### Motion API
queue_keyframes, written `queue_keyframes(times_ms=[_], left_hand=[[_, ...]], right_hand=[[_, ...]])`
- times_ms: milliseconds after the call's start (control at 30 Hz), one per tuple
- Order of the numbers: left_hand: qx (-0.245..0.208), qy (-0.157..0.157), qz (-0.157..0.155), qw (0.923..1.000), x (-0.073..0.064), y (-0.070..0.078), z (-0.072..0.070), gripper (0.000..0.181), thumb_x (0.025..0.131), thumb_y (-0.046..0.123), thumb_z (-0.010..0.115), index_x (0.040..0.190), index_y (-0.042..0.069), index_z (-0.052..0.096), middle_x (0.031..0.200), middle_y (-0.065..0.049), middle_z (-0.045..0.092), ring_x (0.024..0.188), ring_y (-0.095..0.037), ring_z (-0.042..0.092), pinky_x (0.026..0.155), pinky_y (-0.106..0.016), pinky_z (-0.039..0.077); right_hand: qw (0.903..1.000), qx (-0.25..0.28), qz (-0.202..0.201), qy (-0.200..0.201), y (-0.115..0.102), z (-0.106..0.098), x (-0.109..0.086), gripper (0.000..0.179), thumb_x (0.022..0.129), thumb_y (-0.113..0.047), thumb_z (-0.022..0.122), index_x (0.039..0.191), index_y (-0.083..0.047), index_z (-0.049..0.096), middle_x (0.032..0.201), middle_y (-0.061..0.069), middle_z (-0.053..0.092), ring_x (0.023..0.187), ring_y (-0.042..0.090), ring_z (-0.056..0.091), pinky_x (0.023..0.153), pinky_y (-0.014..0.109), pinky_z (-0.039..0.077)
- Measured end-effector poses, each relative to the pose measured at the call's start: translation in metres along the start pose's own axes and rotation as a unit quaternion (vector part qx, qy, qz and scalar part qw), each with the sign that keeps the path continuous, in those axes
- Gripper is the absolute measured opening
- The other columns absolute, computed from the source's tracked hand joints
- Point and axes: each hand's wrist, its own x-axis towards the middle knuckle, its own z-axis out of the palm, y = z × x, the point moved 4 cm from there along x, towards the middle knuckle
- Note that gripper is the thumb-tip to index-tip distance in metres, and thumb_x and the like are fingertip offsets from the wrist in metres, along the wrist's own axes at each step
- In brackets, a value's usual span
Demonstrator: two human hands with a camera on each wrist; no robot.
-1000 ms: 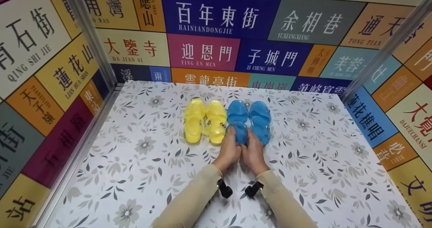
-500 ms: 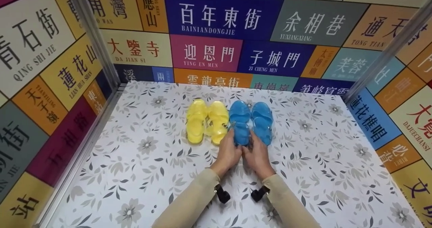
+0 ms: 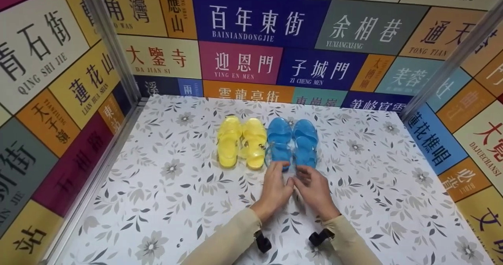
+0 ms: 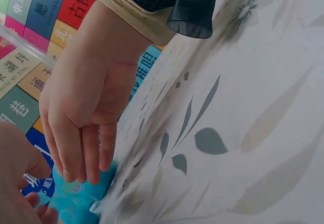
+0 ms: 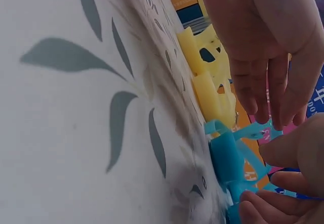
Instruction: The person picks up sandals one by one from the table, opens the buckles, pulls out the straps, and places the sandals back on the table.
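Two blue jelly sandals, the left one [image 3: 279, 127] and the right one [image 3: 305, 129], lie side by side with toes pointing away. My left hand [image 3: 276, 187] is at the heel of the left blue sandal, fingers extended in front of it. Near the heel of the right blue sandal is my right hand [image 3: 316, 188], its fingers loosely bent around nothing. In the right wrist view, a blue sandal [image 5: 226, 155] shows beside both hands. Whether any fingertip touches a sandal, I cannot tell. Left of the blue pair stand two yellow jelly sandals [image 3: 228, 135].
The sandals rest on a white tabletop [image 3: 212, 218] printed with grey flowers and leaves. Walls with colourful street-sign panels [image 3: 259, 17] enclose it at the back and both sides, with metal posts [image 3: 118, 53] at the corners.
Both hands held the left blue sandal's heel earlier. They have let go and drawn back slightly toward me and apart. That sandal now lies beside the other blue one.
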Motion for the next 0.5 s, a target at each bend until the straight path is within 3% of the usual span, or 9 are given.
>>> queue_keyframes(times_ms=[100,233,367,500], left_hand=[[0.003,-0.027,0.008,0.9996,-0.002,0.002,0.009,0.041,0.085,0.000,0.074,0.125,-0.002,0.066,0.121,-0.014,0.066,0.109,-0.029,0.065,0.096,-0.038,0.055],[0.016,-0.069,-0.013,0.9974,-0.003,0.003,0.021,0.048,0.086,0.004,0.074,0.132,-0.007,0.063,0.130,-0.020,0.067,0.120,-0.034,0.065,0.107,-0.042,0.052],[0.010,-0.112,-0.041,0.9929,-0.001,0.005,0.032,0.058,0.089,0.006,0.072,0.141,-0.013,0.055,0.145,-0.027,0.059,0.138,-0.039,0.055,0.118,-0.045,0.042],[0.007,-0.136,-0.067,0.9884,0.004,0.006,0.040,0.065,0.092,0.006,0.069,0.148,-0.015,0.045,0.154,-0.029,0.050,0.146,-0.038,0.047,0.122,-0.043,0.037]], right_hand=[[0.9998,0.005,-0.006,0.018,0.007,-0.010,-0.003,0.034,0.092,-0.002,0.078,0.123,0.006,0.069,0.121,0.024,0.072,0.109,0.040,0.073,0.090,0.048,0.062],[0.9993,-0.003,0.013,0.035,0.019,-0.022,-0.004,0.030,0.092,-0.002,0.078,0.120,0.005,0.070,0.119,0.023,0.073,0.105,0.038,0.074,0.089,0.048,0.062],[0.9975,-0.023,0.057,0.033,0.030,-0.034,-0.001,0.037,0.093,-0.009,0.078,0.127,0.004,0.068,0.124,0.023,0.071,0.109,0.037,0.073,0.094,0.050,0.059],[0.9940,-0.042,0.101,0.007,0.041,-0.042,0.008,0.055,0.094,-0.017,0.079,0.140,0.005,0.058,0.136,0.027,0.065,0.118,0.041,0.069,0.100,0.053,0.056]])
